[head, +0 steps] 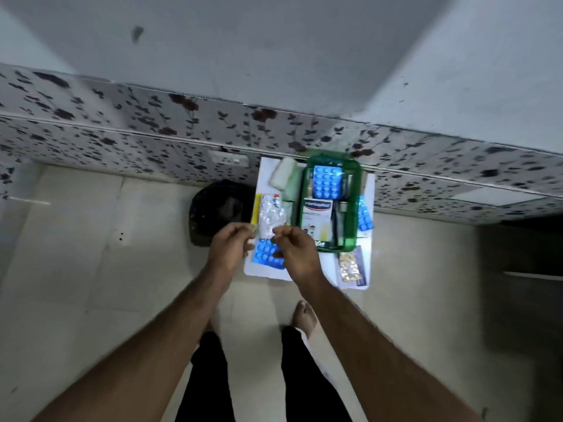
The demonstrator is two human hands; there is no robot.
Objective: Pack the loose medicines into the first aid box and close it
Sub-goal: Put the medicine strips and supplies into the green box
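Note:
A green first aid box (355, 205) lies open on a small white table (320, 266). Inside it are a blue blister strip (327, 181) and a white plaster carton (316, 216). My left hand (230, 246) and my right hand (294, 252) hover side by side over the table's front left, both pinching the lower end of a silver blister strip (271, 216). Beneath my hands lies another blue blister strip (266, 254). A third blue strip (364, 216) pokes out right of the box. A gold strip (349, 268) rests at the front right corner.
A white gauze roll (283, 176) and a pale green pad (294, 185) lie left of the box at the back. A yellow item (257, 208) runs along the table's left edge. A black bin (221, 210) stands on the floor to the left. A patterned wall runs behind.

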